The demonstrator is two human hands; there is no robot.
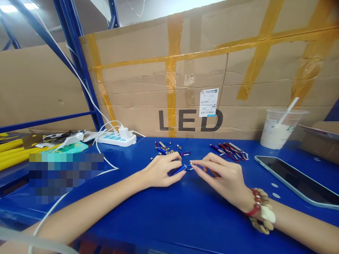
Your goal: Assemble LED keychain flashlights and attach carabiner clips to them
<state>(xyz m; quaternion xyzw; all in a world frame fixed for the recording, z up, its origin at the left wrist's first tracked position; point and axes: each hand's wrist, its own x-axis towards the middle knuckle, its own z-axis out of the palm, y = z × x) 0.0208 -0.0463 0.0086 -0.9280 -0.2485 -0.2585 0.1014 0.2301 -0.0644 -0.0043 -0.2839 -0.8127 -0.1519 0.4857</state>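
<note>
Over the counter [159, 218], the left hand [162, 171] grips a blue tube [180, 170]. Just right of the tube, the right hand [225, 173] pinches a tiny piece [191, 163], too small to identify. Loose parts [162, 150] lie beyond the tube; more tubes [228, 146] lie farther right of it. The step seems to be fitting piece to tube; the next move likely calls for careful alignment and a steady pinch.

Large black capitals [180, 120] on the cardboard box [135, 91] read "LED". A white label [208, 102] overlaps the top of the D; its barcode shows, but its print is too small to read, like the markings on the plastic cup [272, 137].
</note>
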